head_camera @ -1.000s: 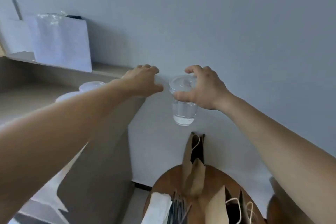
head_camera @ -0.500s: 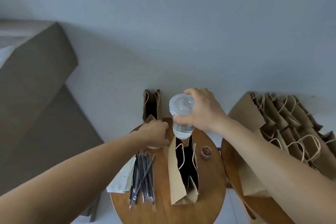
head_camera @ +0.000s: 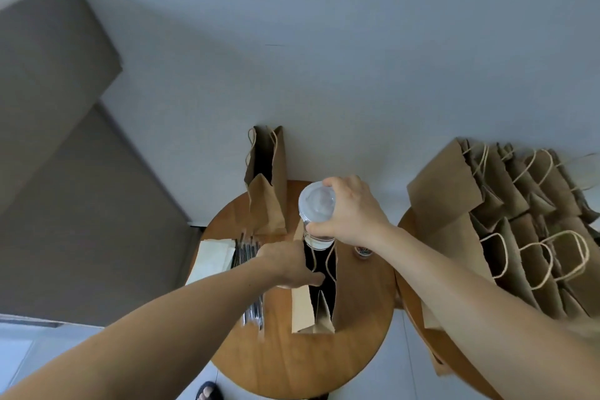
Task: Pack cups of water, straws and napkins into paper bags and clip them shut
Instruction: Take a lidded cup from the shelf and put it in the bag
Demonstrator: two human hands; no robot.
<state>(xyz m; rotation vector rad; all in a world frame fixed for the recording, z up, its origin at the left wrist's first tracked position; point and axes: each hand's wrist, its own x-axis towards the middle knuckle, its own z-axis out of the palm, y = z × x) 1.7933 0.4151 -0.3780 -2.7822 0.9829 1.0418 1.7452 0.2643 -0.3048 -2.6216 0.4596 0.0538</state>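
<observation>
My right hand (head_camera: 354, 211) grips the cup (head_camera: 316, 208) near its top. The thumb is on the near side just under the lid and the other fingers curl round the far side. The cup is clear and lidded, with water in the lower part, and it is upright. Its base sits at the far end of the open mouth of the bag (head_camera: 345, 286). I cannot tell whether the base is already below the rim.

My left hand (head_camera: 289, 265) is on the bag's left wall. Its fingers curl over the rim and one fingertip pokes into the dark opening. The bag stands in the middle of the round table (head_camera: 292, 360).

Left of the bag lie the straws (head_camera: 246, 252), partly under my left forearm, with the napkins (head_camera: 211, 258) just beside them at the table's left edge. A second bag (head_camera: 266, 198) stands open at the far edge, against the wall. A small pot (head_camera: 363, 251) sits just right of the bag, partly hidden by my right wrist; I cannot make out what is in it.

On the right, a stack of bags (head_camera: 519, 221) leans on another round table (head_camera: 406, 237).
</observation>
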